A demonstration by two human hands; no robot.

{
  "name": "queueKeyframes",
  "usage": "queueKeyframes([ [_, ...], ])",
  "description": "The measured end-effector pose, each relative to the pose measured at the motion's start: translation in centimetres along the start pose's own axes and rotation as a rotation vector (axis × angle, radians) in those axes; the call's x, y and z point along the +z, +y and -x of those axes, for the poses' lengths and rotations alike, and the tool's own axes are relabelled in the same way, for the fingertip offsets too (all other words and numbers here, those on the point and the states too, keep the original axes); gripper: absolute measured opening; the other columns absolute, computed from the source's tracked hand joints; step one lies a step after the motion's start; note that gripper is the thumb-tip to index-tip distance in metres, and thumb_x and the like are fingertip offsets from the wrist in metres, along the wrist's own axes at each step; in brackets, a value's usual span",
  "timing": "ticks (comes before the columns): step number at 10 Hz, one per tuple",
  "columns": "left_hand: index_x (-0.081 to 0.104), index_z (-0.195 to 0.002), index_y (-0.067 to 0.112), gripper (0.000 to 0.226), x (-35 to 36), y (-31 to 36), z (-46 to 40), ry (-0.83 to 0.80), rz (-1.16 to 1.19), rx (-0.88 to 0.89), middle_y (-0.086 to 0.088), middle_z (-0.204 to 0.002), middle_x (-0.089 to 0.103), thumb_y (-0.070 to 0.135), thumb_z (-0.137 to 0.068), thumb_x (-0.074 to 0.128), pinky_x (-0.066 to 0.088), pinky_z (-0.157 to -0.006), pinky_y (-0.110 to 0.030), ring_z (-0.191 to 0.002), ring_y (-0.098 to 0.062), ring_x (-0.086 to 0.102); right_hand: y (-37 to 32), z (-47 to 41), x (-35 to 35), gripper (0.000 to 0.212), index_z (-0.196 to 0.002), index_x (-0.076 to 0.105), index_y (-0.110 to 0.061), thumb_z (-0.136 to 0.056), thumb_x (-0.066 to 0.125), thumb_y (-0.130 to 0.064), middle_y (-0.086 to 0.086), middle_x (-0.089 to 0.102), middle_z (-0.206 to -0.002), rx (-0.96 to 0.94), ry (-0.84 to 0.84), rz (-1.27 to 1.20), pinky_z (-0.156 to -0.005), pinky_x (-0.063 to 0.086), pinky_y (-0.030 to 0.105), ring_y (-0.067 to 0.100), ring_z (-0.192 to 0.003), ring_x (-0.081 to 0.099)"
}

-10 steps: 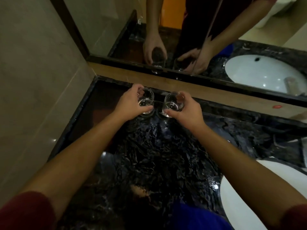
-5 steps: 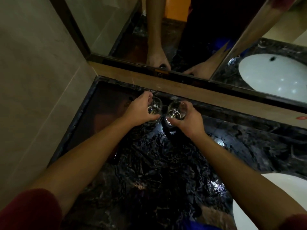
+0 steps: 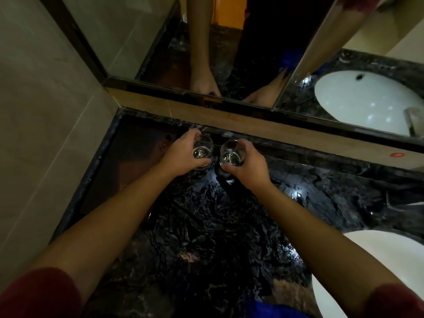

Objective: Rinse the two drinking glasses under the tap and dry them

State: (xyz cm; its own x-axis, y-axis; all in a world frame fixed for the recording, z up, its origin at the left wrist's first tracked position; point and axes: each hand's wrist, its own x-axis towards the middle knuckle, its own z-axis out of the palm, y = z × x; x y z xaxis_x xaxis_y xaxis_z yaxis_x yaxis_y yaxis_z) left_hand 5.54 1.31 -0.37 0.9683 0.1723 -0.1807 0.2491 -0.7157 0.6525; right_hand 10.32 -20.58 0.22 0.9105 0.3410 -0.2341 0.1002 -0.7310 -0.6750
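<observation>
A beige tiled wall [image 3: 41,106] runs down the left side, meeting a dark marble bench [image 3: 206,237] at its edge. Both forearms reach forward over the bench, each ending in a dark red sleeve [image 3: 39,294] near the bottom corners. The left hand [image 3: 183,154] grips the left glass [image 3: 203,149], its fingers [image 3: 195,135] curled round the far side and the thumb across the near side. Just beside it, apart by a narrow gap, stands the right glass [image 3: 231,152], held by the right hand [image 3: 247,166] with fingers and thumb wrapped round it in the same way. Both glasses are upright at the back of the bench, close to the brown ledge [image 3: 252,127] under the mirror [image 3: 229,53]; whether they touch the bench cannot be told. A white basin [image 3: 358,267] sits at the lower right, well apart from the glasses.
</observation>
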Motion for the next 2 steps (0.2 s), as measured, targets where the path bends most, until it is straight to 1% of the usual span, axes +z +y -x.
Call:
queueKeyframes([
  [1, 0.040, -0.147, 0.016, 0.095, -0.50, 0.48, 0.38, -0.008, -0.053, -0.004, -0.007, -0.146, 0.055, 0.043, -0.071, 0.092, 0.047, -0.107, -0.038, -0.132, -0.023, 0.055, -0.27, 0.18, -0.09, 0.097, -0.153, 0.039, -0.020, -0.074, 0.090, -0.045, 0.002, 0.058, -0.147, 0.018, -0.007, 0.032, -0.106, 0.051, 0.041, 0.024, -0.132, 0.057],
  [2, 0.040, -0.149, 0.018, 0.096, -0.83, 0.94, 0.32, 0.036, -0.079, 0.028, -0.007, -0.150, 0.048, 0.050, -0.073, 0.088, 0.045, -0.111, -0.040, -0.136, -0.024, 0.050, -0.48, -0.01, -0.11, 0.109, -0.158, 0.029, -0.021, -0.072, 0.088, -0.054, 0.003, 0.050, -0.155, 0.009, 0.009, 0.036, -0.110, 0.048, 0.045, 0.025, -0.139, 0.050],
])
